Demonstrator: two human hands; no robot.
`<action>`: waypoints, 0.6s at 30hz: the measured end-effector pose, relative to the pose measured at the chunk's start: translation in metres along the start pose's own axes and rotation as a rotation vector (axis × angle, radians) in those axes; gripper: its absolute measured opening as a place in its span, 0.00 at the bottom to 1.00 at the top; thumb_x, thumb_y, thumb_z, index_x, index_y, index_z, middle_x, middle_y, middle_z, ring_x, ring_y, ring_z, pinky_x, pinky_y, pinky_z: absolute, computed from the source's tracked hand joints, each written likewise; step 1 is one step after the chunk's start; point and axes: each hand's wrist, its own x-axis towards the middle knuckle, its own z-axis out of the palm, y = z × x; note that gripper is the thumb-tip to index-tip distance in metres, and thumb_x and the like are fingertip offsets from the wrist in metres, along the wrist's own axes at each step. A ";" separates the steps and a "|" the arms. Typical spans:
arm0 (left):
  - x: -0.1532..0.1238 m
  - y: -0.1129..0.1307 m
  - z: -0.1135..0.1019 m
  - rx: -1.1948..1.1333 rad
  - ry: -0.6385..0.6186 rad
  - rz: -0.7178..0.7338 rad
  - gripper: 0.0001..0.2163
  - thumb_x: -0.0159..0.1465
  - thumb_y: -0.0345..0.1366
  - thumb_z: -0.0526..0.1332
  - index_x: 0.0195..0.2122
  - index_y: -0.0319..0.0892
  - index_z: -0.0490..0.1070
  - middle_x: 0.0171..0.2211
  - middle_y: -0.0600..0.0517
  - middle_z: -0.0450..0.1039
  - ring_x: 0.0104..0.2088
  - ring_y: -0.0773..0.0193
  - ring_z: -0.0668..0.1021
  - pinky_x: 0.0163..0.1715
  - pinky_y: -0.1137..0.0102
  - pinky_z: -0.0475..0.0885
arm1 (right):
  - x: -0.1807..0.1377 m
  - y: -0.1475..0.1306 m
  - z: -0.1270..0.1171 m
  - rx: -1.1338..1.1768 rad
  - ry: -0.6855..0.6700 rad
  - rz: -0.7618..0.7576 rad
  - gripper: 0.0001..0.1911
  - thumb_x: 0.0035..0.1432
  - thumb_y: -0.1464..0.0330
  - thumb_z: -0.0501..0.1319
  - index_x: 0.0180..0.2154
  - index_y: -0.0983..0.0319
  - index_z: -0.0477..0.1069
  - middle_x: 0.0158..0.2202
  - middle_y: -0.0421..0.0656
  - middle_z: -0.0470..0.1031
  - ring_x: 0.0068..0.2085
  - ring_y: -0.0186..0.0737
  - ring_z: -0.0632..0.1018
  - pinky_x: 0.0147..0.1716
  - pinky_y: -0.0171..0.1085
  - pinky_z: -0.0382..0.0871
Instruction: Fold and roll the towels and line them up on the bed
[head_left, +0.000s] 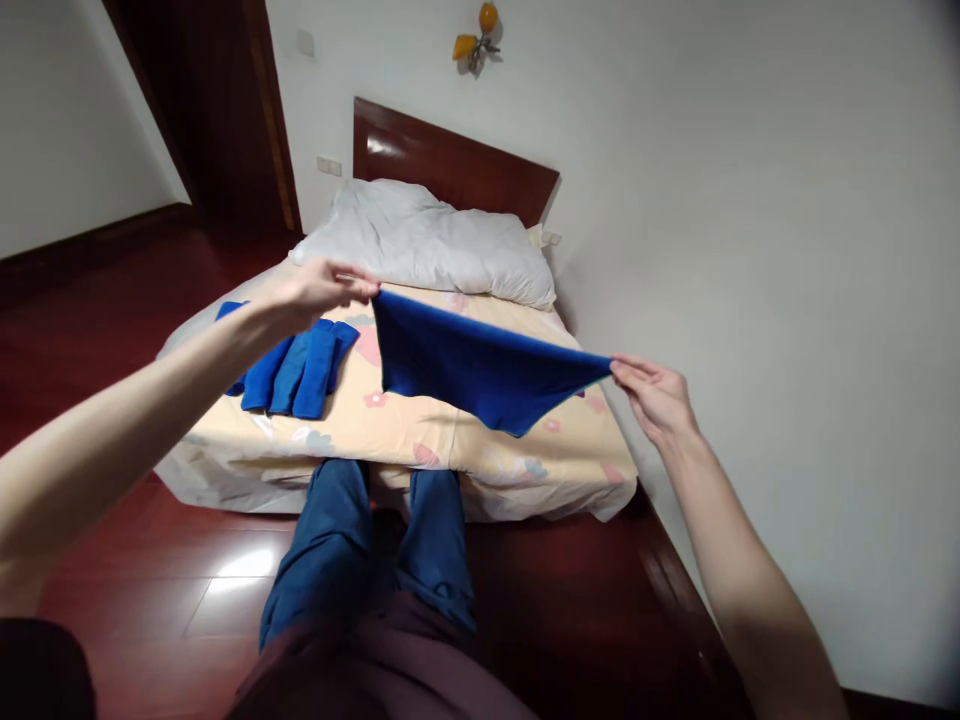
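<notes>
A blue cloth (480, 355) hangs stretched in the air above the bed, its lower edge loose and uneven. My left hand (326, 285) pinches its upper left corner between thumb and fingers. At the upper right corner, my right hand (658, 395) grips the cloth the same way, a little lower than the left. Several folded blue cloths (306, 368) lie side by side on the left of the bed, partly hidden behind my left forearm.
The bed (420, 440) has a cream sheet with a flower print. A white quilt (435, 240) is bunched near the dark wooden headboard (450, 150). My legs stand against the bed's front edge, and a white wall (787, 300) runs along the right.
</notes>
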 end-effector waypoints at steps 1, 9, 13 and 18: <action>-0.016 -0.010 -0.003 -0.013 -0.027 -0.041 0.17 0.48 0.43 0.78 0.36 0.41 0.82 0.30 0.45 0.78 0.33 0.56 0.80 0.33 0.64 0.75 | -0.013 0.006 -0.002 0.002 -0.020 0.054 0.29 0.29 0.61 0.84 0.36 0.64 0.83 0.34 0.48 0.83 0.32 0.37 0.80 0.35 0.37 0.79; -0.079 -0.045 -0.019 0.015 0.003 -0.293 0.17 0.47 0.45 0.79 0.35 0.44 0.83 0.29 0.48 0.78 0.34 0.54 0.81 0.33 0.64 0.76 | -0.042 0.039 0.003 -0.065 -0.118 0.207 0.29 0.28 0.60 0.85 0.36 0.63 0.84 0.34 0.49 0.83 0.30 0.37 0.78 0.31 0.37 0.78; -0.063 -0.056 -0.019 0.019 0.008 -0.307 0.17 0.47 0.45 0.79 0.35 0.43 0.83 0.28 0.48 0.79 0.33 0.56 0.80 0.31 0.65 0.75 | -0.014 0.059 0.025 0.019 -0.158 0.290 0.26 0.32 0.64 0.84 0.37 0.64 0.83 0.33 0.47 0.81 0.29 0.34 0.76 0.27 0.35 0.76; -0.013 -0.090 -0.009 0.017 0.089 -0.276 0.16 0.47 0.42 0.78 0.33 0.41 0.80 0.25 0.48 0.77 0.28 0.59 0.78 0.26 0.69 0.70 | 0.036 0.091 0.075 0.051 -0.168 0.326 0.20 0.39 0.70 0.82 0.35 0.66 0.81 0.29 0.44 0.78 0.26 0.33 0.73 0.25 0.35 0.73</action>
